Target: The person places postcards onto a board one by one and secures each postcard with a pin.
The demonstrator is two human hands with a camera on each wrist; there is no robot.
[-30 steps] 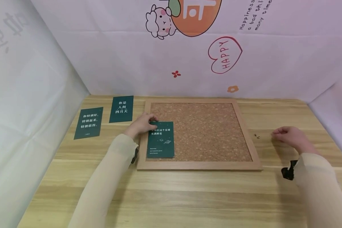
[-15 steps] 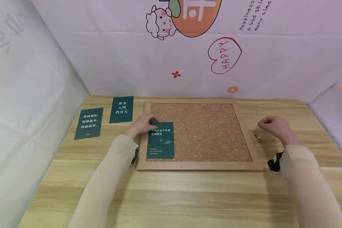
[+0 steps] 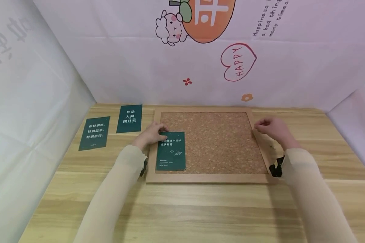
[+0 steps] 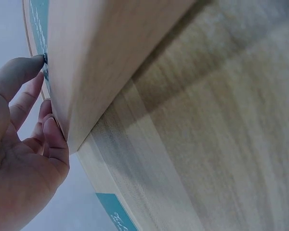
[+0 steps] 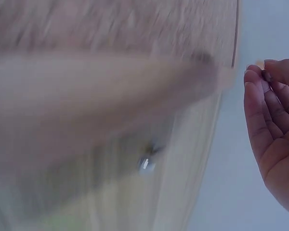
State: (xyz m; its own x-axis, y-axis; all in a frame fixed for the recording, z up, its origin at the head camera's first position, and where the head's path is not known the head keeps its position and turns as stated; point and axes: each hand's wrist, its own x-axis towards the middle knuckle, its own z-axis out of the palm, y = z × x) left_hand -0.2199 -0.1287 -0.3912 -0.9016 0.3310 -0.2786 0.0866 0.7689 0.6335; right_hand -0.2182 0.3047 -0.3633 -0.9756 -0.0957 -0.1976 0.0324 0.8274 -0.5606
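My left hand (image 3: 152, 134) rests at the upper left corner of a dark green card (image 3: 171, 155) printed with white characters and planets. Its thumb and index finger touch the card, which lies on the left side of a wood-framed cork board (image 3: 222, 145). In the left wrist view, the other fingers bend at the frame edge (image 4: 86, 72). My right hand (image 3: 272, 130) is raised above the board's right frame, thumb and index finger pinching a small dark pushpin (image 5: 266, 75), mostly hidden by the fingertips.
Two more green cards lie left of the board, one nearer the side (image 3: 94, 133) and one farther back (image 3: 129, 118). Small shiny pins (image 3: 272, 147) lie on the wooden table (image 3: 219, 212) beside the right frame. White printed sheets (image 3: 134, 67) stand behind and at the sides.
My right hand has moved left from beyond the small pins on the table to over the board's right frame. The left hand and the card have stayed in place.
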